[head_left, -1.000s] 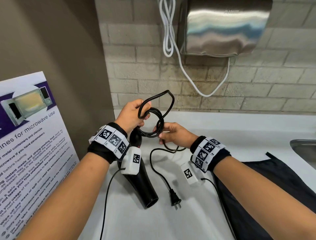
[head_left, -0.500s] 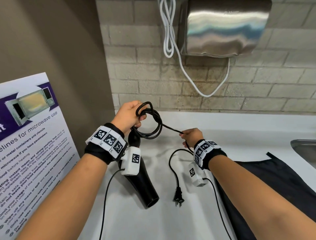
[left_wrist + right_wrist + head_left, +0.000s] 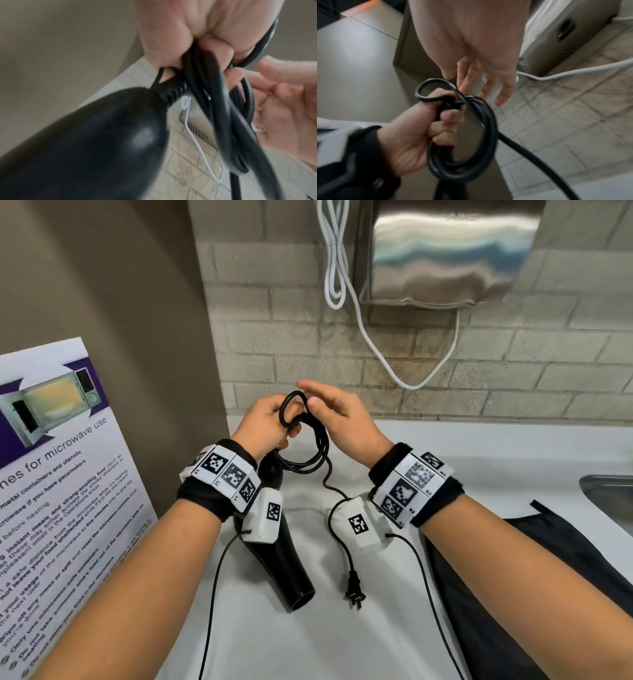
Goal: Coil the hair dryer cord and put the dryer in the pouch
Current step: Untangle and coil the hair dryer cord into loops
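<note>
My left hand (image 3: pixel 287 426) grips several loops of the black cord (image 3: pixel 317 446) above the white counter (image 3: pixel 445 460). The black hair dryer (image 3: pixel 274 563) hangs from that hand, its nozzle low near the counter. My right hand (image 3: pixel 308 395) hovers at the top of the coil with fingers straight, touching the newest loop (image 3: pixel 435 81). The free cord runs down to the plug (image 3: pixel 354 594) lying on the counter. A black pouch (image 3: pixel 513 594) lies flat at the right. The left wrist view shows the dryer handle (image 3: pixel 85 142) and the bunched cord (image 3: pixel 223 108) close up.
A microwave poster (image 3: pixel 51 474) leans at the left. A steel hand dryer (image 3: pixel 445 251) with a white cable (image 3: pixel 342 268) hangs on the brick wall behind. A sink rim (image 3: pixel 609 494) shows at the far right.
My right hand drew the cord out to the right, then came back up to the coil and laid on another loop; its fingers now stand straight. The plug slid on the counter.
</note>
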Demonstrator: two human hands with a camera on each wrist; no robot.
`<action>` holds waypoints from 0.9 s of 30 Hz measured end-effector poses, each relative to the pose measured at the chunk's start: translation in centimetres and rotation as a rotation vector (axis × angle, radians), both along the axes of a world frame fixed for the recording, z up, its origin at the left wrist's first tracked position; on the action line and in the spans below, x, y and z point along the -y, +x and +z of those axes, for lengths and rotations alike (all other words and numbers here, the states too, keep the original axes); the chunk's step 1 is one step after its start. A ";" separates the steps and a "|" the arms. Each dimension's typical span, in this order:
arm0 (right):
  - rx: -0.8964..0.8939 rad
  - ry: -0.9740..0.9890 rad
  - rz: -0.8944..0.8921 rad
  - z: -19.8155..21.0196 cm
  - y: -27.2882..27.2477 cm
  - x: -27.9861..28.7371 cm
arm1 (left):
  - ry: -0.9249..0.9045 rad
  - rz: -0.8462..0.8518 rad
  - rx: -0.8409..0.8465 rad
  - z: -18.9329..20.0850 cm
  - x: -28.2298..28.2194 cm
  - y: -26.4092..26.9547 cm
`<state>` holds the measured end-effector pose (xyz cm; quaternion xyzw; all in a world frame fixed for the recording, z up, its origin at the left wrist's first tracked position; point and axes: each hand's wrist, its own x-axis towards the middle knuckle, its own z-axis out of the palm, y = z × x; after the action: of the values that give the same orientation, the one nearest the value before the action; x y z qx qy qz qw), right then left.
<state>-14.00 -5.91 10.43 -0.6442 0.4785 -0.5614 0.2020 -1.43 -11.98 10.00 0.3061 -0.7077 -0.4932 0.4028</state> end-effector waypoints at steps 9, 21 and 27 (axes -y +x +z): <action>0.116 -0.159 -0.194 -2.4 -0.2 -0.4 | 0.110 -0.007 -0.071 0.1 0.4 -0.1; -0.489 -0.263 -0.289 -5.0 -0.4 -1.4 | 0.059 0.099 -0.023 -0.3 0.4 -1.4; -0.287 -0.365 -0.333 -4.2 -0.6 -1.1 | 0.053 0.123 -0.012 -0.3 0.6 -1.4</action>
<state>-14.58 -4.79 6.22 -0.6554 0.4924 -0.5668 -0.0824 -2.80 -12.61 9.67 0.3568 -0.6716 -0.4880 0.4285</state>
